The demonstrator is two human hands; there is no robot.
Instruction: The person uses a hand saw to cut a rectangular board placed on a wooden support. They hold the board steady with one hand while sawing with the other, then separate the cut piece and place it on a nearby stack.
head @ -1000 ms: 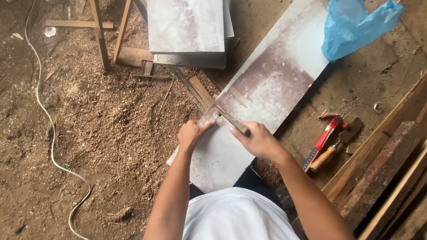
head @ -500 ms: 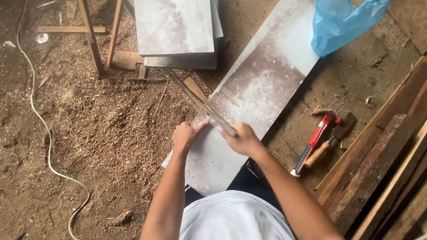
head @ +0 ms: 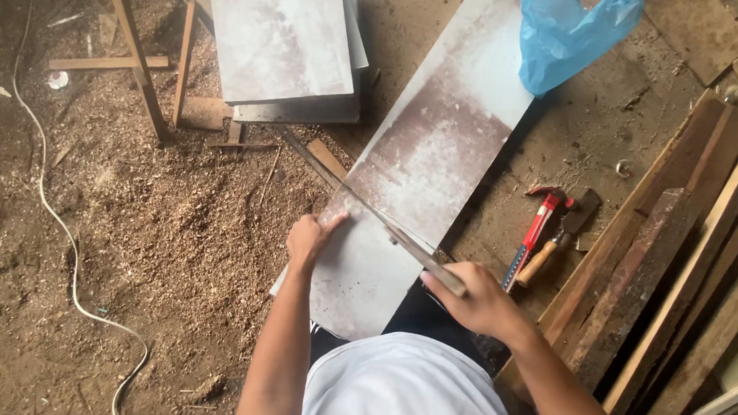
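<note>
Saw [head: 360, 201] now drawn back across the board [head: 434, 162]: right hand [head: 475, 299] grip clamped on its handle, nearer the body; left hand [head: 307, 236] pressed flat, steadying the board's edge.

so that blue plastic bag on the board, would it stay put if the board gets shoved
Probably not. The blue plastic bag looks thin and crumpled, so likely light and floppy. It sits loose on the long board, whose surface looks smooth, so it may well slide or topple.
</note>
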